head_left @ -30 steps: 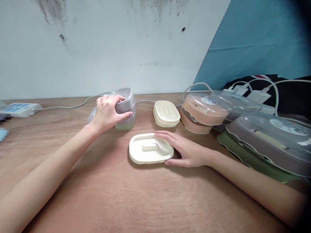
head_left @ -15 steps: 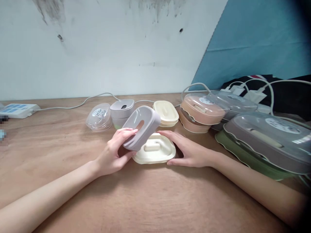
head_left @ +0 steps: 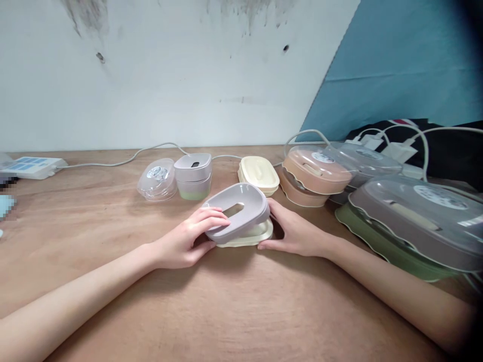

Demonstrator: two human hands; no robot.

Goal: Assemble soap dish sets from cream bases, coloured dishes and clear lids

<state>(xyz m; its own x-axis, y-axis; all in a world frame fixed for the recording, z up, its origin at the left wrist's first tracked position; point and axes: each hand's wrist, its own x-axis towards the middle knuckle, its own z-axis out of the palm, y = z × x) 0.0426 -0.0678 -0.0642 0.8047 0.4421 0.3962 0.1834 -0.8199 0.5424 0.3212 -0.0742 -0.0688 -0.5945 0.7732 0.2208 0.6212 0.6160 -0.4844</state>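
A grey oval container (head_left: 237,211) lies upside down and slightly tilted on top of a cream lid (head_left: 253,236) on the wooden table (head_left: 234,306). My left hand (head_left: 188,241) grips the grey container's left end, fingers curled over its rim. On the other side, my right hand (head_left: 292,231) is cupped against the right edge of the cream lid and the grey container, fingers bent around them. Behind stand a second grey container on a green one (head_left: 193,176) and a clear round lid (head_left: 157,178).
A stack of cream lids (head_left: 258,174) sits behind the hands. To the right are a tan covered dish (head_left: 315,176), a clear-lidded dish (head_left: 368,161) and a large green tray under a clear cover (head_left: 415,221). White cables and chargers (head_left: 392,146) lie at the back right, a power strip (head_left: 30,166) at the far left.
My left hand took the grey container off the stack at the back, carried it over and set it down onto the cream lid. My right hand stayed at the lid's right edge.
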